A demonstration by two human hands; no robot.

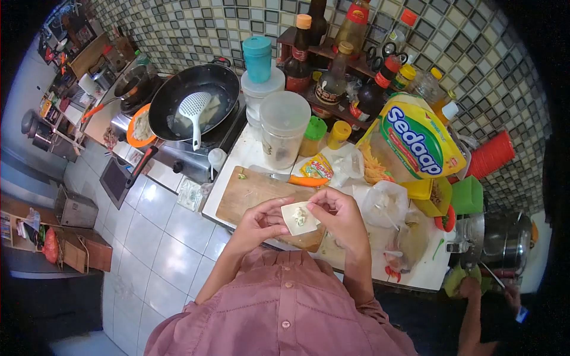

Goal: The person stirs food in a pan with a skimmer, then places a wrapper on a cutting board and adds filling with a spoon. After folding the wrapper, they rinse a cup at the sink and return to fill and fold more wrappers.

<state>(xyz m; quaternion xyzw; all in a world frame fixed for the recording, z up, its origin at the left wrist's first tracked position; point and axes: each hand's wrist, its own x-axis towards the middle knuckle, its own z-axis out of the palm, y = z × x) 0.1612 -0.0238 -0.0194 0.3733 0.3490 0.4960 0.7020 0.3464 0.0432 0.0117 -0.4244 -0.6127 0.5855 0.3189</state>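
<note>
Between my hands is a square, pale dumpling wrapper (291, 223) with a small heap of whitish filling flecked with green (300, 216) in its middle. My left hand (261, 222) grips the wrapper's left edge, thumb below and fingers above. At the opposite edge, my right hand (339, 215) pinches it between thumb and fingers. Beneath them lies a wooden cutting board (249, 199), and a knife with an orange handle (304, 181) rests at its far edge. Just beyond the knife is a small yellow-and-red seasoning packet (316, 167).
A black frying pan (166, 113) holding a white slotted spatula (195, 108) sits on the stove at left, beside an orange plate (138, 136). Tall containers (285, 127) and sauce bottles line the wall. At far right, another person's hand (470, 287) touches a green bowl (454, 281).
</note>
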